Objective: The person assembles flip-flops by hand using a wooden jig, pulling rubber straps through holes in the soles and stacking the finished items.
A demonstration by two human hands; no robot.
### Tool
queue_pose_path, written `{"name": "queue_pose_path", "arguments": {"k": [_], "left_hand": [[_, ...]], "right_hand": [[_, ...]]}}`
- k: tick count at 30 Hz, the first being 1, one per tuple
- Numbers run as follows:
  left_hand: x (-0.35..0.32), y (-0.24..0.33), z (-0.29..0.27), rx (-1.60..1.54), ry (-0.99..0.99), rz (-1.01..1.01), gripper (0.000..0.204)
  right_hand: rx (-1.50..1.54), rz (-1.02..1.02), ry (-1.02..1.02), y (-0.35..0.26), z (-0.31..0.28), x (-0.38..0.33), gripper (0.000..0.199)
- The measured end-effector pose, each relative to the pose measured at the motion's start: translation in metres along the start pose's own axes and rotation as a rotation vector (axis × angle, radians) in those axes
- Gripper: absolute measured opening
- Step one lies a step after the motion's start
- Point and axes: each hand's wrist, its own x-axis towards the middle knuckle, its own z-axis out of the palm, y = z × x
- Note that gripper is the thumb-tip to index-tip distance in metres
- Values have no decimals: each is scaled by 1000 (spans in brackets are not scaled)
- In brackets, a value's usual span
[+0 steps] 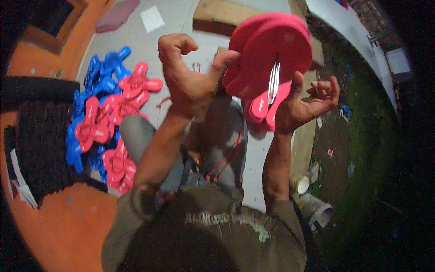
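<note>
A stack of pink flip-flop soles (253, 59) is raised in front of me, slightly smeared by motion. Thin white strands (273, 81) show across the face of the front sole. My left hand (195, 84) meets the stack's left edge with thumb and a finger, closed there; its other fingers curl away from the soles. Beside the lower right edge is my right hand (306, 102), its thumb up near the soles and the other fingers loosely bent and apart. Whether that thumb touches the stack I cannot tell. Just below the stack lie more pink flip-flops (260, 109).
Several pink flip-flops (95, 124) and blue flip-flops (108, 68) form a heap on the pale tiled floor to my left. A wooden block (213, 18) lies ahead. A white paper (152, 19) is on the tiles. At right, cylindrical containers (319, 211) stand by dark, grassy ground.
</note>
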Motion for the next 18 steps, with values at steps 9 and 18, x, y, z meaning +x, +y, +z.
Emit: {"name": "queue_pose_path", "arguments": {"k": [9,18], "left_hand": [[-261,-153,-55,364,-1134,-467,23],[-353,-147,-29,536,-934,-495,35]], "right_hand": [[-238,813,-778,33,-96,-181,32],[-103,1016,-799,12,-127,-169,21]]}}
